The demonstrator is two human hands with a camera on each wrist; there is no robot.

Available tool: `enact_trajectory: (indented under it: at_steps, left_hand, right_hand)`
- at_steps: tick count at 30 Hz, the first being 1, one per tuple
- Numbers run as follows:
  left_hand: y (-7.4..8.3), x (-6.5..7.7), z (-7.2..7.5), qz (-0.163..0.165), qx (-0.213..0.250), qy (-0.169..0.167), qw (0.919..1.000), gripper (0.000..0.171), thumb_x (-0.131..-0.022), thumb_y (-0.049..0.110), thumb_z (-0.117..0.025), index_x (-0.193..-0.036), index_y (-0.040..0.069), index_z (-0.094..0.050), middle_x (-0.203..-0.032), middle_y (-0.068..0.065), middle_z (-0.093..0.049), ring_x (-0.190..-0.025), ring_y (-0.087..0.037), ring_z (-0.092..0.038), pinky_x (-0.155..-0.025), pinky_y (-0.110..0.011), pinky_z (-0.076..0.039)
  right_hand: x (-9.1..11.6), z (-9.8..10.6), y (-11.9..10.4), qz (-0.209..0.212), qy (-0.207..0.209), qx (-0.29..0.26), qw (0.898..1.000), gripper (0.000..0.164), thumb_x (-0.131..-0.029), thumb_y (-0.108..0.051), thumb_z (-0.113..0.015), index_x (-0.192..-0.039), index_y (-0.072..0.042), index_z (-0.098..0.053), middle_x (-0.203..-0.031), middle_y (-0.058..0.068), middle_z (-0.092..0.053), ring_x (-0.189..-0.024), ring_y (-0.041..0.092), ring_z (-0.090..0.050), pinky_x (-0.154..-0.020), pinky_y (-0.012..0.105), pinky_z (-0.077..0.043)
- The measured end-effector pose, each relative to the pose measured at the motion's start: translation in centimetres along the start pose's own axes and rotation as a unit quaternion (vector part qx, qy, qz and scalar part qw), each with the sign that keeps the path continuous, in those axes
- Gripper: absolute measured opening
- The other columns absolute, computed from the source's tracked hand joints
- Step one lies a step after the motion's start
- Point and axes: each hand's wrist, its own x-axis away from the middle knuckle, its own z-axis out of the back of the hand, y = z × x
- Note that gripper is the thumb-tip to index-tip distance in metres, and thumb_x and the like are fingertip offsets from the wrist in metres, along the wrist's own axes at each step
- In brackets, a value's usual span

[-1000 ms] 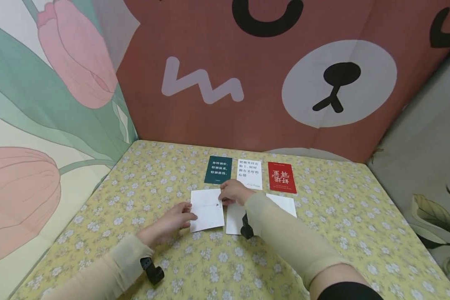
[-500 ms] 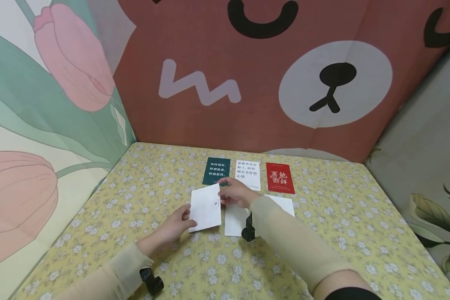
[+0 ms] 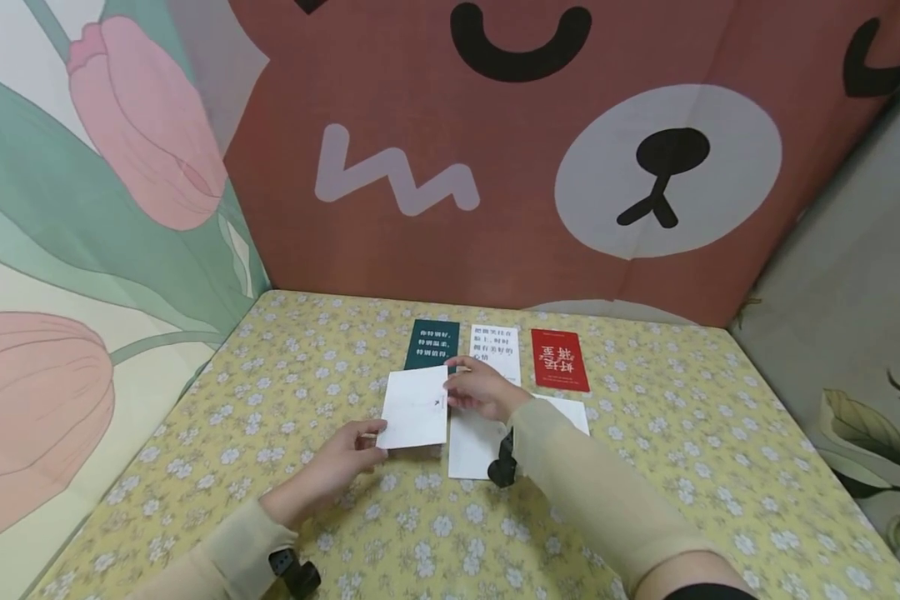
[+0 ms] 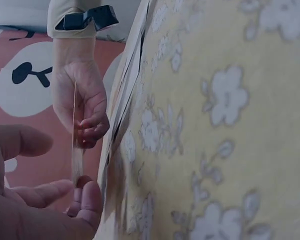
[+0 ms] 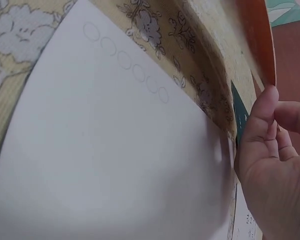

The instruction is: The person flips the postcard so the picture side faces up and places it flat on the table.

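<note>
Both hands hold a white postcard (image 3: 414,407) off the table. Its upper face bears a small dark mark near the right edge, and its orange-red underside shows in the right wrist view. My right hand (image 3: 483,390) pinches the right edge between thumb and fingers. At the left edge, the fingertips of my left hand (image 3: 337,462) hold the card; the left wrist view shows the card edge-on between them. Below my right wrist lies a white postcard (image 3: 468,446), face plain but for a row of small circles, partly hidden by the arm.
Along the back lie a teal card (image 3: 431,342), a white card with printed text (image 3: 497,343) and a red card (image 3: 560,360). Another white card (image 3: 574,412) shows beyond the right sleeve. A floral cloth (image 3: 675,467) covers the table, with printed fabric walls around it.
The held postcard has lifted and tilted, and moved slightly away from me, now overlapping the teal card's lower edge in view. Both hands have moved with it.
</note>
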Motion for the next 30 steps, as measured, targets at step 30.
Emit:
enact_trajectory:
  at_steps: [30]
  left_hand:
    - [2.8,-1.6,4.5,-0.175,-0.137,0.110,0.9689,0.038,-0.114,0.016,-0.040,-0.132,-0.012,-0.059,-0.111,-0.021,-0.066,-0.102,-0.039,-0.065,-0.091,-0.051,-0.054]
  right_hand:
    - [0.7,-0.5,1.5,0.035,0.012,-0.027,0.999,0.018,-0.108,-0.013,-0.055,-0.120,-0.001,-0.062,-0.119,0.014,-0.067,-0.088,0.015,-0.063,-0.067,0.022,-0.049]
